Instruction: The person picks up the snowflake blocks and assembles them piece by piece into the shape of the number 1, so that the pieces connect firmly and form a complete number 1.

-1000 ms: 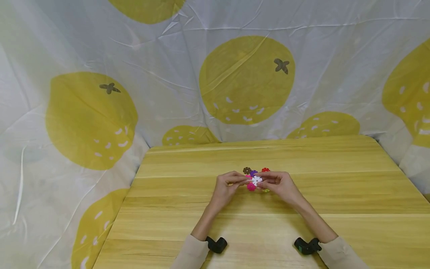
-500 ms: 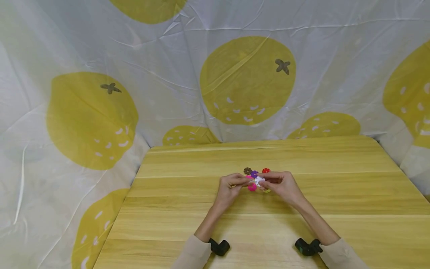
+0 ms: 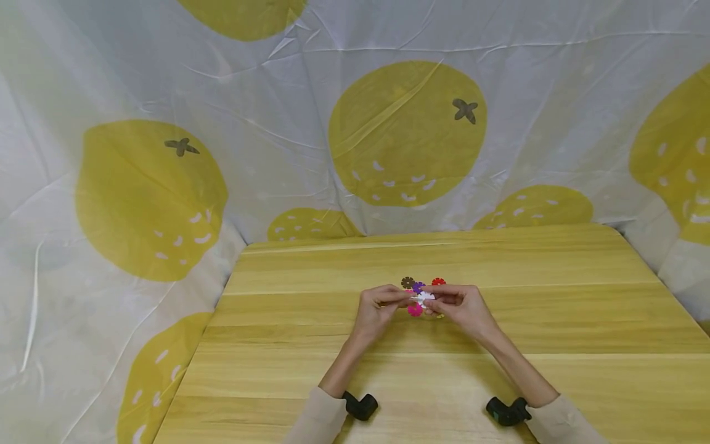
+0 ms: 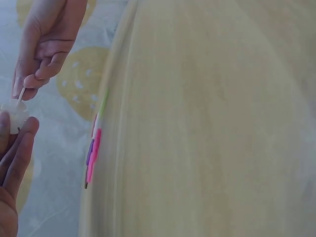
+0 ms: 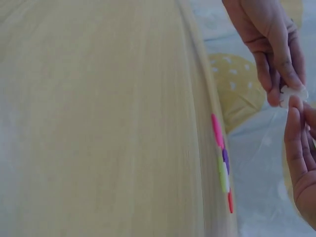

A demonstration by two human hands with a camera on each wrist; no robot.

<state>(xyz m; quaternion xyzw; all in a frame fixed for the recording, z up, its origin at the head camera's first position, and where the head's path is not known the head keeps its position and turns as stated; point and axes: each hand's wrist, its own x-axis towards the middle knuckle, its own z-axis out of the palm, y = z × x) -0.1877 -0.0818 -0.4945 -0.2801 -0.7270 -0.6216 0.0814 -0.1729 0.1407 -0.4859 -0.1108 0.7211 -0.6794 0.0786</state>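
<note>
Close above the table, my left hand [image 3: 373, 311] pinches a white notched snowflake disc [image 4: 15, 118], seen almost edge-on from the head. Facing it, my right hand [image 3: 463, 308] pinches a second white snowflake disc [image 3: 425, 300] between thumb and fingers. The two discs meet at their rims, roughly at right angles, and fingers hide much of both. Beyond and under the hands lie more such discs: brown [image 3: 408, 282], purple [image 3: 418, 287], red [image 3: 438, 282] and pink [image 3: 415, 310]. A yellow-green disc [image 5: 221, 173] is mostly covered by my right hand in the head view.
A wooden table [image 3: 277, 357] spreads beneath, its far edge against a white curtain [image 3: 266, 154] printed with yellow fruit. Black wrist-worn devices sit at the left cuff [image 3: 360, 407] and the right cuff [image 3: 507, 411].
The white disc in my right hand has tilted from facing the head camera squarely to a slanted view. Both hands stay nearly in place.
</note>
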